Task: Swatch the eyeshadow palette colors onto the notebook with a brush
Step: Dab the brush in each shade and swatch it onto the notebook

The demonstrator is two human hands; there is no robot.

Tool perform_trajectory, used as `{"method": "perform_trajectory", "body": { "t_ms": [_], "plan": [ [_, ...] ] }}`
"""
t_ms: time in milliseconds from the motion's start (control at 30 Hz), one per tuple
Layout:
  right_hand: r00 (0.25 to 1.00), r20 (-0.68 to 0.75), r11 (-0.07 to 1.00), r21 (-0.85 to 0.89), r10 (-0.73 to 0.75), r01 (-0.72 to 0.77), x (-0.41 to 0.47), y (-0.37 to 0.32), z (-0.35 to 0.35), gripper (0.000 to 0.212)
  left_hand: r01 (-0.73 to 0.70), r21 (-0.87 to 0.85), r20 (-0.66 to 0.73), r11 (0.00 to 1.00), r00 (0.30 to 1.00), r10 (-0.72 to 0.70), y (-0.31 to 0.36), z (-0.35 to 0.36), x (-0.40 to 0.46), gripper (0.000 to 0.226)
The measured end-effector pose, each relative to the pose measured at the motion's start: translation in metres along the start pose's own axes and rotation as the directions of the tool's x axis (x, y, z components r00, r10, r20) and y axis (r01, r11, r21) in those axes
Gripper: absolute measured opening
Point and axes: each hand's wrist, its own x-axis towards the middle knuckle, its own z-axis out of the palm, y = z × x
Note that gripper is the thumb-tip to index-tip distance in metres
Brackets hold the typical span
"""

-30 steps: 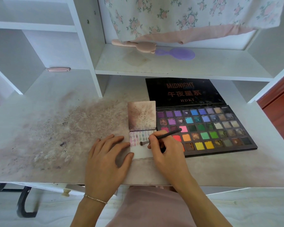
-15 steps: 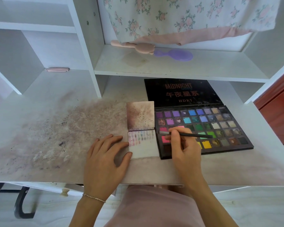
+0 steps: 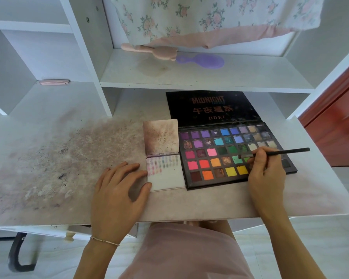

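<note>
While pinching brush (image 3: 274, 152) in right hand (image 3: 267, 170), tip in green pan of palette (image 3: 236, 156) just beyond thumb; left hand (image 3: 119, 190) flat, steadying notebook (image 3: 166, 178) at fingertips, likely against sliding.

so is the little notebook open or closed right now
Open. The small white notebook lies flat, its stained cover flipped up away from the person, and the bare page shows rows of pale colour swatches along its top edge.
</note>
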Motion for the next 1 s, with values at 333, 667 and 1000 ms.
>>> {"method": "perform_trajectory", "body": {
  "t_ms": [333, 667, 1000],
  "plan": [
    [0.999, 0.041, 0.998, -0.057, -0.006, 0.008, 0.001, 0.003, 0.002, 0.011, -0.007, 0.008, -0.007, 1.000, 1.000, 0.007, 0.000, 0.001, 0.000, 0.043],
    [1.000, 0.010, 0.999, -0.034, 0.018, -0.018, 0.000, 0.001, 0.000, 0.010, -0.007, 0.011, -0.010, 1.000, 1.000, 0.008, 0.000, 0.001, 0.000, 0.045],
    [0.984, 0.090, 0.982, 0.130, -0.152, 0.140, -0.017, -0.022, 0.013, 0.018, -0.015, 0.020, -0.012, 1.000, 1.000, 0.015, -0.001, 0.001, 0.000, 0.043]
  ]
}}
